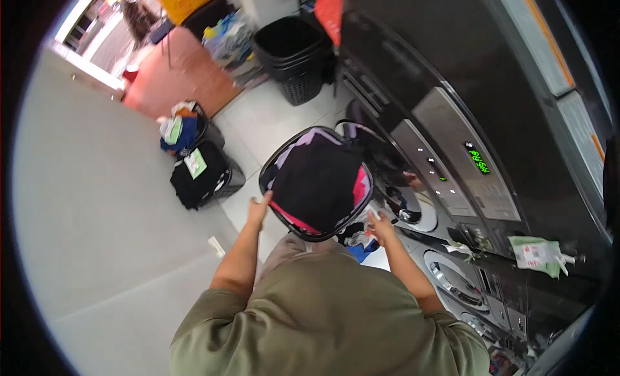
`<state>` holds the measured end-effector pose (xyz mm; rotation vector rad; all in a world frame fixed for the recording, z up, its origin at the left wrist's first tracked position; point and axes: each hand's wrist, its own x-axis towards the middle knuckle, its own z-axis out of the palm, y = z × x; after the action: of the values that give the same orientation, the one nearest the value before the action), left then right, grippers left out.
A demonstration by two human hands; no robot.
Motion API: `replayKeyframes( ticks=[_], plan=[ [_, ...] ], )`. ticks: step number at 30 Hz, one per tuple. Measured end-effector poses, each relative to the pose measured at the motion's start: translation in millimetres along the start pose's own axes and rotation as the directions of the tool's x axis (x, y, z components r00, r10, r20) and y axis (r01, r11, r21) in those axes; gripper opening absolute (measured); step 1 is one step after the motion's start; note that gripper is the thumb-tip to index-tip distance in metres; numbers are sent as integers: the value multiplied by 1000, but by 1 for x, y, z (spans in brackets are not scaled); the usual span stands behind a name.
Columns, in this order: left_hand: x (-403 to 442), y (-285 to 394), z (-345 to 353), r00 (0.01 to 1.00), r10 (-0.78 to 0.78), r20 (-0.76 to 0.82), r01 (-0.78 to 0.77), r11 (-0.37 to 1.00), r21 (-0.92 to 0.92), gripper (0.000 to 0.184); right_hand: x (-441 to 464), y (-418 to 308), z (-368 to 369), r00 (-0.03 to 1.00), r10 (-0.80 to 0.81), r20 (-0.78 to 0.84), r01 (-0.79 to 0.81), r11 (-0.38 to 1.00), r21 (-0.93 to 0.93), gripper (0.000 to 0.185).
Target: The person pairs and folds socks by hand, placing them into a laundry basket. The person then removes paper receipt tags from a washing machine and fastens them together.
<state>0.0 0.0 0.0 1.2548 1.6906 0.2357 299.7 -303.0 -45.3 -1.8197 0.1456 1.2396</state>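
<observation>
A black laundry basket (282, 216) full of clothes is in front of my body. A black garment (316, 176) covers most of the pile, with pink and lilac cloth showing around its edges. My left hand (259, 209) grips the basket's left rim. On the opposite side, my right hand (382, 227) is at the lower right rim, its fingers partly hidden. Beside that hand is the round door of a front-loading machine (423, 211). Coloured clothes (361, 250) show below the basket, close to my right forearm.
Stacked dark machines with lit control panels (431, 166) line the right side. Two filled laundry baskets (232, 176) stand by the left wall. Further ahead are stacked black baskets (300, 82) and a plastic bag (229, 40). A green-white packet (536, 254) hangs at right.
</observation>
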Motion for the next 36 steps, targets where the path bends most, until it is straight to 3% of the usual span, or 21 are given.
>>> replayKeyframes(
  ticks=[1,3,4,5,7,9,11,12,16,18,21,23,25,30,33,36],
  plan=[
    [-31,0,3,968,-178,178,200,974,-109,101,-9,4,10,999,37,-15,-34,992,122,88],
    [-42,-28,44,923,-229,309,318,907,-278,104,-2,5,3,996,82,17,-84,980,183,79],
    [-42,-29,49,923,-203,327,333,846,-416,99,10,5,13,998,63,21,-66,966,249,69],
    [-40,-32,48,928,-174,328,338,763,-551,95,32,10,14,987,42,158,-86,955,283,61],
    [-5,-74,71,946,11,324,248,620,-745,80,45,-3,34,995,88,40,-96,905,414,57],
    [4,-94,79,917,58,396,307,533,-789,68,51,-6,54,996,68,-61,-34,896,443,68],
    [-5,-89,69,931,61,359,290,470,-833,58,52,3,56,999,9,-49,13,902,432,80],
    [-7,-86,64,928,-28,372,341,465,-817,52,45,5,60,998,-27,-57,49,898,438,87],
    [28,-136,14,918,37,395,351,387,-853,47,-7,26,114,971,-229,-73,240,902,358,80],
    [13,-152,-32,924,6,383,348,406,-845,45,-54,18,157,952,-284,-116,306,900,310,79],
    [-22,-168,-101,956,13,294,262,416,-871,43,-88,20,195,967,-252,39,225,914,338,75],
    [-37,-181,-136,970,-110,218,244,386,-890,43,-83,45,218,970,-223,94,186,936,298,73],
    [-26,-211,-162,978,-125,165,202,415,-887,40,-88,53,257,974,-172,149,117,940,321,72],
    [24,-270,-194,989,-141,37,100,476,-874,44,-27,120,327,943,-168,288,53,928,370,75],
    [50,-283,-191,991,-134,1,68,501,-862,47,-6,148,347,960,-73,271,-35,926,375,72],
    [85,-311,-197,989,-149,11,117,720,-684,46,20,186,359,966,-44,254,-84,878,471,72]
  ],
)
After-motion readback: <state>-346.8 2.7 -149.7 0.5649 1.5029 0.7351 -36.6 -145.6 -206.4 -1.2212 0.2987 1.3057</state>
